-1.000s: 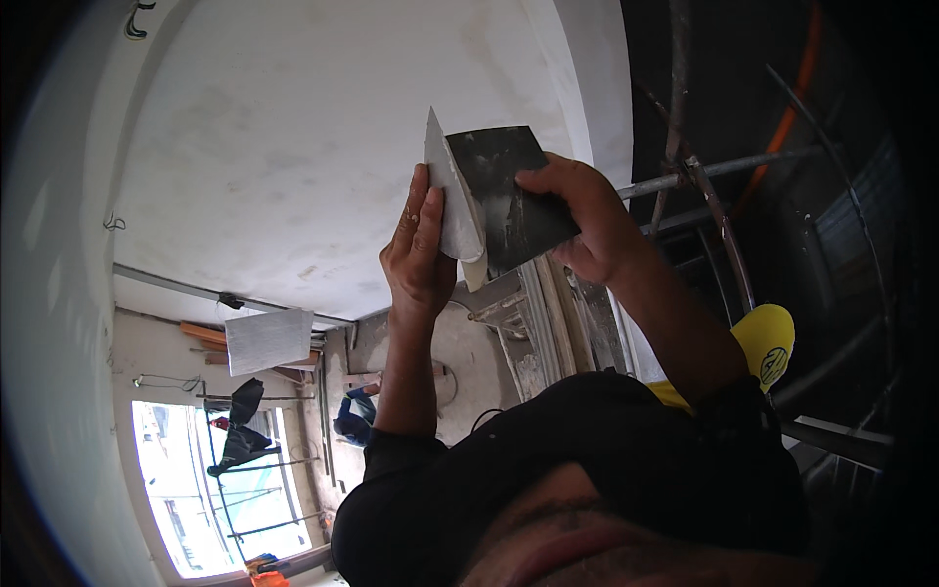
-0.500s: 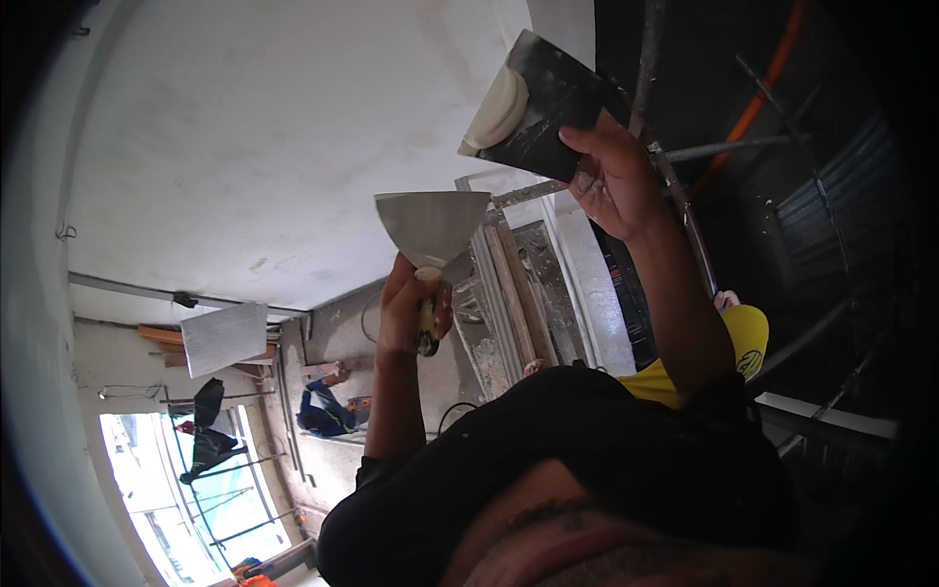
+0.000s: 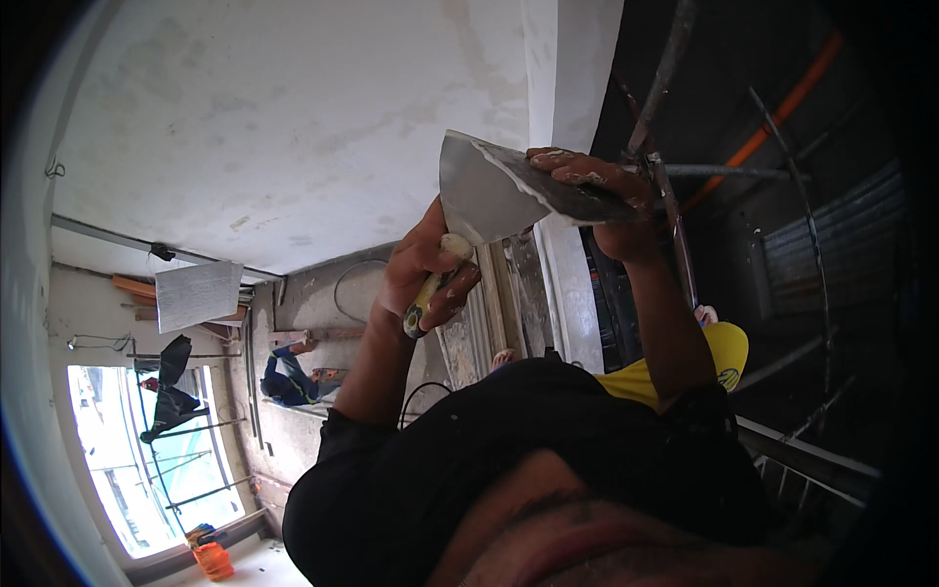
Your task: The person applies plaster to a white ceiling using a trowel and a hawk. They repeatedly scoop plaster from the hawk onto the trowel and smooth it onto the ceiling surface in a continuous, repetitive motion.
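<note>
My left hand (image 3: 416,274) is wrapped round the handle of a wide putty knife (image 3: 486,196), its grey blade fanning out upward and to the right. In my right hand (image 3: 618,186) is a dark flat plate (image 3: 594,205), gripped with the fingers over its top edge. The knife's blade overlaps the plate and appears to touch it. Where they meet runs a pale ridge of putty (image 3: 518,174). Whitish smears coat the fingers of my right hand.
A pale plastered surface (image 3: 293,117) spans the upper left. Scaffold poles (image 3: 675,59) and an orange pipe (image 3: 773,117) stand at right. Planks (image 3: 504,303) lie below. A co-worker (image 3: 293,377) is farther down at left, near a bright window opening (image 3: 147,460).
Both hands have come together: the putty knife moved right and up, the plate moved down and tilted. The putty lump on the plate's edge is now a thin ridge against the blade.
</note>
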Available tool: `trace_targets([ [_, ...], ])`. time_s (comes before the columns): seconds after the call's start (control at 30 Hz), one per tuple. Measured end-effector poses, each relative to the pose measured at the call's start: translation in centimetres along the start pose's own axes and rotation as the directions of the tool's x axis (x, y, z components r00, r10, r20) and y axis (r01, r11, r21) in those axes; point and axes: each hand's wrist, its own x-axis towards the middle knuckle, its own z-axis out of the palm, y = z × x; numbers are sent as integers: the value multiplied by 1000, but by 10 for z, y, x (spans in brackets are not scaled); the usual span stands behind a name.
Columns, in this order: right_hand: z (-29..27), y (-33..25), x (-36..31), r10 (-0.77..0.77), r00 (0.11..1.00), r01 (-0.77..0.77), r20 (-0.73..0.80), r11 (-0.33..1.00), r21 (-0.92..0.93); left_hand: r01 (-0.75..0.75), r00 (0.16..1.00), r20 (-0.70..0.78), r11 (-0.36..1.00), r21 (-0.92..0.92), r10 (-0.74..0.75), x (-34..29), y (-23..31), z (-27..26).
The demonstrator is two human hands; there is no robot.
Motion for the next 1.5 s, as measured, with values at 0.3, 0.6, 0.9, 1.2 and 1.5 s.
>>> trace_targets([
  [0.3, -5, 11, -16, -10, 997, 32, 73, 952, -303, 49, 997, -77, 923, 381, -21, -6, 1, 4],
  [0.6, -37, 16, -25, 180, 969, 58, 169, 499, -865, -22, 997, -57, 888, 460, 54, -13, -1, 20],
  [0.9, 15, -71, 11, 738, 535, -627, -411, 673, 392, -402, 682, -224, 613, 680, 696, 31, -34, -9],
  [1.2, 81, -72, 50, 786, 618, -566, -15, 458, 685, -701, 645, 81, 546, 458, 760, 44, -25, -51],
  [1.5, 75, -93, 62, 762, 648, -582, -3, 498, 643, -223, 520, 675, -680, 698, 522, 32, 17, -10],
])
